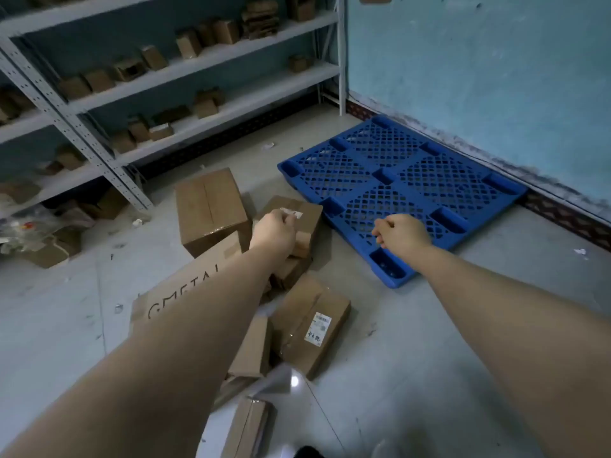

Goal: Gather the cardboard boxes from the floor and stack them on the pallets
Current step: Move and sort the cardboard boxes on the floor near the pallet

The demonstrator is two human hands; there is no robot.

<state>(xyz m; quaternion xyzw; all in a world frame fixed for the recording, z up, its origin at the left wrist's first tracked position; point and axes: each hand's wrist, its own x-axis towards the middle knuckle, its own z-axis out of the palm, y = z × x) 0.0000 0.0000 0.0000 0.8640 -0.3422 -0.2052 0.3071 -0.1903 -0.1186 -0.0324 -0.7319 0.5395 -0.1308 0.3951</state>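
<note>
Head view: scattered heap of brown corrugated cardboard boxes (pixel 287 271) on grey concrete floor (pixel 429 342), mostly beneath and just beside left forearm. None on blue perforated plastic pallet (pixel 396 166) yet; task judged barely begun.

Left hand (pixel 274 226): fingers curled, at near edge of small taped brown carton with white sticker (pixel 305 214). Cannot tell whether gripping or merely touching. Right hand (pixel 401 233): fingers loosely curled, nothing in it, over near part of pallet, well apart from every box.

Beyond left hand and slightly leftward: larger taped brown box (pixel 211 209). Under left forearm: long flat brown cardboard piece with black lettering (pixel 185 292). Between the two forearms, nearer than both hands: oblong brown carton with white shipping label (pixel 314 322). Far beyond left hand: grey metal shelving (pixel 198 94) with small cartons.

Handling, as a judgement only:
- Probably light to moderate in weight, contents unknown, so worth testing with a slight tilt before lifting.
- Stiff walls and a dry matte surface, so fair grip. Taped seams likely slicker, corners crushable.
- Small carton: take on opposite side faces, low down.
- Larger box: take with both hands under opposite bottom edges.
- Flat piece: likely floppy, best pinched along a long edge.
</note>
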